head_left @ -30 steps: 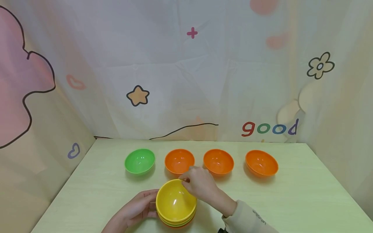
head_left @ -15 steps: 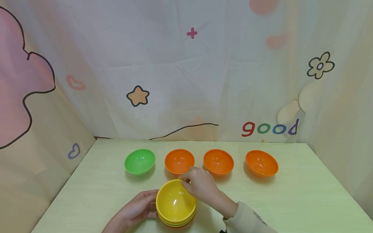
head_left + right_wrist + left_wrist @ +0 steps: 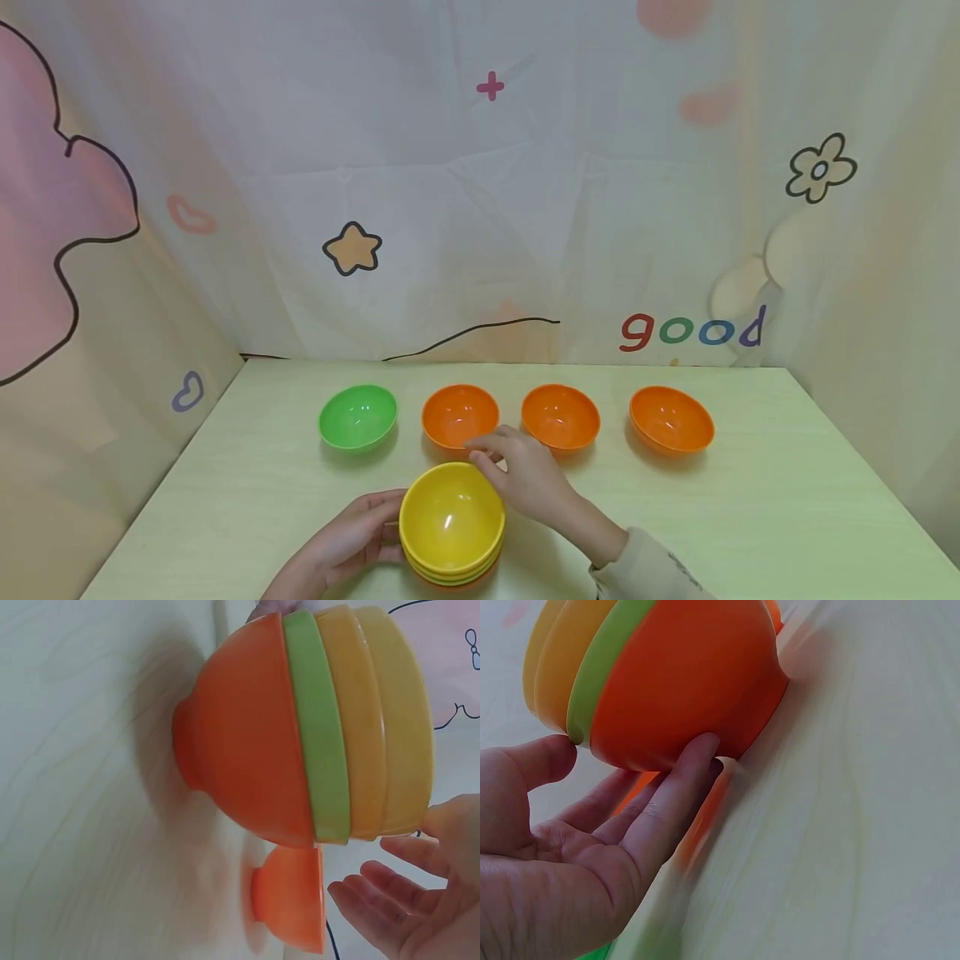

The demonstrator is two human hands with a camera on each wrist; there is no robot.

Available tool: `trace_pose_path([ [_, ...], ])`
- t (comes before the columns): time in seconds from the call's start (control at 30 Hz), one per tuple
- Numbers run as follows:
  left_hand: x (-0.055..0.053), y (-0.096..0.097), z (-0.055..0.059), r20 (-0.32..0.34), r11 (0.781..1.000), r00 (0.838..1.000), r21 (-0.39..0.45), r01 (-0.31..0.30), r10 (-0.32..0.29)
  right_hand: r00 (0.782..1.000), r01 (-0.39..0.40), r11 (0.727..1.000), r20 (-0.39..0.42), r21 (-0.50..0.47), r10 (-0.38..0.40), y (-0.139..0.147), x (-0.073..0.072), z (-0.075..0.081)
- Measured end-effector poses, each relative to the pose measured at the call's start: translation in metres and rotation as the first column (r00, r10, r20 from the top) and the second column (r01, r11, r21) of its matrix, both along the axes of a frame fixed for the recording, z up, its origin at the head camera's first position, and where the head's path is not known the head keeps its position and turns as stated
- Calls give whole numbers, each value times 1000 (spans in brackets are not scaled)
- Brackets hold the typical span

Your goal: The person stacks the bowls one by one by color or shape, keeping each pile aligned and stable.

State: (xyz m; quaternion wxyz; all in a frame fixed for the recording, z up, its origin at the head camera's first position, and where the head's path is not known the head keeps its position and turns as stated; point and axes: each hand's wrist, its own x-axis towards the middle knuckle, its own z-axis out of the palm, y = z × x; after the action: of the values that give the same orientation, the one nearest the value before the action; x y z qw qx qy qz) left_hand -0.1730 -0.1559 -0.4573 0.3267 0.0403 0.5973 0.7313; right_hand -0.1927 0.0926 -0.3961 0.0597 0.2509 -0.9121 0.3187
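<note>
Desk (image 3: 750,517): green bowl (image 3: 358,418), three orange bowls (image 3: 561,417)
Left hand (image 3: 360,533): holds bowl stack (image 3: 307,727)
Right hand (image 3: 528,475): loose, by top yellow bowl (image 3: 452,512)

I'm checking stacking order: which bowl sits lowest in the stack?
The glossy round orange bowl; the glossy round green bowl and two glossy round yellow bowls nest above it.

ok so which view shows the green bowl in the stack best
The right wrist view: there the green bowl shows as a full band between the orange bowl and the yellow bowls. The left wrist view shows a similar band, cut off at the top; the head view shows only a thin sliver below the yellow bowls.
</note>
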Motion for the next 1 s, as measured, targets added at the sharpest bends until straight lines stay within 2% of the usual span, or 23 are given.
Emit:
trace_pose_path([
  [0.27,0,-1,0,1,1000,1000,-1,2,-2,999,14,997,41,-71,-11,11,2,-12],
  [0.6,0,-1,0,3,1000,1000,-7,0,0,986,24,992,169,-123,-3,23,4,-23],
  [0.8,0,0,1,-1,1000,1000,-8,-5,5,955,15,982,293,-190,42,27,6,-30],
  [1.0,1,0,1,-2,1000,1000,-6,-5,5,906,25,954,410,-299,105,29,8,-36],
])
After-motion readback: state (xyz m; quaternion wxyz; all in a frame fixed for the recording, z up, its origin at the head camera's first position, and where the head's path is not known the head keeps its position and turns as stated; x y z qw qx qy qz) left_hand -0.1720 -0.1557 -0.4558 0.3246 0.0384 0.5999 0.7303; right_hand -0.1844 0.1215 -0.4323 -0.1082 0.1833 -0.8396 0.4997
